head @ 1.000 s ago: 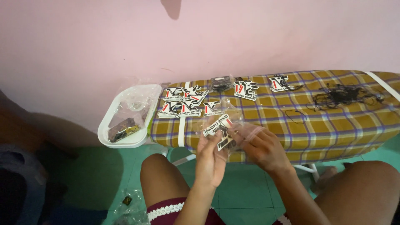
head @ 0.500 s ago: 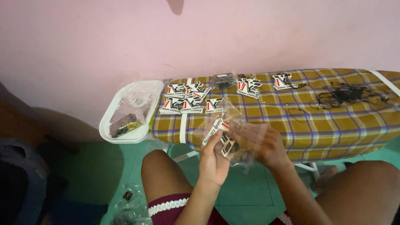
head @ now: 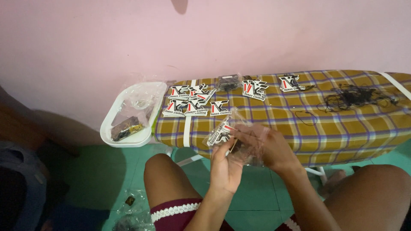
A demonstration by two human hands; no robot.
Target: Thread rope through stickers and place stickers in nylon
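- Head view: since a second ago we have lowered both hands from the front edge of the ironing board to just below it, over our knees, and the clear bag has come down with them.
- Our left hand [head: 224, 164] is curled, thumb and fingertips pinched on the lower part of a small printed tag [head: 220, 134], white with black and red marks, which sticks up and to the left.
- Our right hand [head: 272, 147] is closed around the clear plastic bag [head: 248, 143]; the crinkled film covers the knuckles, and the tag's lower end sits at the bag's mouth. We cannot tell how far the tag is inside.
- The ironing board [head: 342, 128] has a yellow and purple checked cover. More printed tags [head: 195, 100] lie in an overlapping cluster near its left end, with two further ones [head: 253, 88] along the back edge.
- A small dark packet [head: 227, 81] lies at the back edge between those tags.
- A tangle of black strings [head: 353, 96] lies towards the right end, and one loose loop sits nearer the middle.
- A white plastic tray [head: 111, 128] juts past the board's left end, holding crumpled clear bags and some dark bits.
- More clear wrapping [head: 132, 205] lies on the green floor by our left knee.
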